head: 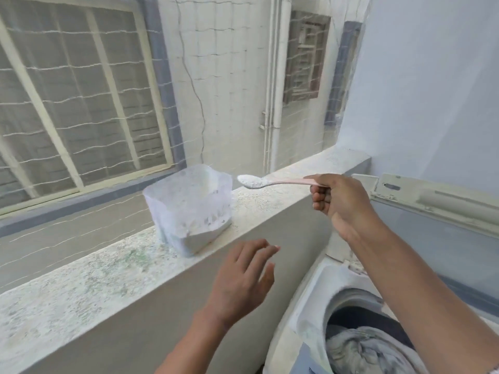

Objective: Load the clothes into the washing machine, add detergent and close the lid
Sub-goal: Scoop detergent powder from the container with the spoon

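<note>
Fingers [320, 197] of the right hand [340, 203] were curled round the handle of a pink spoon [280, 181], thumb on top, holding it level in the air with a heap of white detergent powder [249, 181] in its bowl. That bowl pointed left, above and just right of the far rim of a translucent plastic tub [189, 209], which stood on the speckled ledge [81, 276] with more powder in its bottom. Nearer, the left hand [243, 282] hovered over the ledge's near edge, fingers spread apart and straight, gripping nothing. At the near right, below the right forearm, the washing machine [310, 300] stood with its drum open and grey-blue clothes [361, 349] bundled inside. Its raised lid [432, 201] leaned behind, against the pale blue wall [432, 90].
</note>
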A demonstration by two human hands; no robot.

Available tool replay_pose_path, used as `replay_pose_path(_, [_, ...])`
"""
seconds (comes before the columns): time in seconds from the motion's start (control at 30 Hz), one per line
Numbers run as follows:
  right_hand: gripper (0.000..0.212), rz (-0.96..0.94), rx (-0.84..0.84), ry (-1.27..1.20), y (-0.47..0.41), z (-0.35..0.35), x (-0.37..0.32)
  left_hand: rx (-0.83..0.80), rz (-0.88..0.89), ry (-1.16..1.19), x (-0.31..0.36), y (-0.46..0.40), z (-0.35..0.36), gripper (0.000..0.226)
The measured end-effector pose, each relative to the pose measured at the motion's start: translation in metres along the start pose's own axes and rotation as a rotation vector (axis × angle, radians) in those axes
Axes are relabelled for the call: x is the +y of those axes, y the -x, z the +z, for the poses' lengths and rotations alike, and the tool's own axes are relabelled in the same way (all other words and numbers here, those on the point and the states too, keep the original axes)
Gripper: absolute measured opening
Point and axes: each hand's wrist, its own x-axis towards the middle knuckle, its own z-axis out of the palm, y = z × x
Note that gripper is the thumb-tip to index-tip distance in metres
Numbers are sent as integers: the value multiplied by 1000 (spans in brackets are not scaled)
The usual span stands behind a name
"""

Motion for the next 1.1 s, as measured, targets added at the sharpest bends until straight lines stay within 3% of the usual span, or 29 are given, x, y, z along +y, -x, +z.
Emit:
replay_pose_path(0.17, [18, -14, 143, 37, -1, -74, 1, -314, -415, 437, 20, -18, 54, 38])
replay_pose_path(0.33, [23, 18, 285, 55, 4, -159, 8, -448, -944, 904, 47, -31, 126, 36])
replay_pose_path(0.43, [22, 34, 374, 66, 10, -212, 17, -523, -1162, 1082, 65, -31, 168, 29])
replay_pose_path(0.67, [21, 110, 572, 70, 20, -314, 51, -759, -1332, 1176, 103, -23, 243, 23])
replay_pose_path(1.1, [17, 314, 703, 223, 16, -420, 160, -1077, -1456, 1079, 143, 1, 338, 28])
